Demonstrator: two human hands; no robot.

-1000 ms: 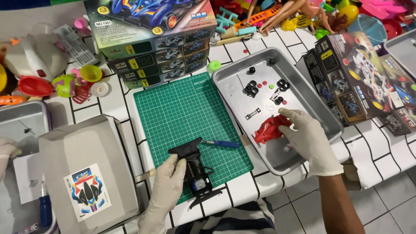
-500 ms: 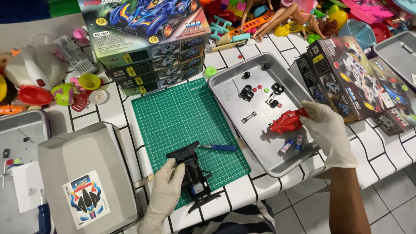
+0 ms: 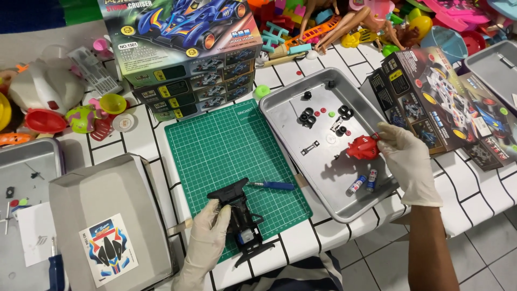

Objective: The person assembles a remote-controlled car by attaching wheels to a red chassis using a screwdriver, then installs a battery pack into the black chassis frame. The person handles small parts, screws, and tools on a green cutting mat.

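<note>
White tiled table: gloved right hand (image 3: pixel 407 161) pinches a red car shell (image 3: pixel 362 147) over the tray's (image 3: pixel 280 121) right edge; left hand (image 3: pixel 210 237) clasps the black chassis (image 3: pixel 242 221), lengthwise at the mat's (image 3: pixel 226 145) near edge.

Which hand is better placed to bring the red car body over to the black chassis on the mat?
Right. The right hand already holds the red car body above the metal tray, while the left hand is steadying the black chassis on the green mat.
</note>
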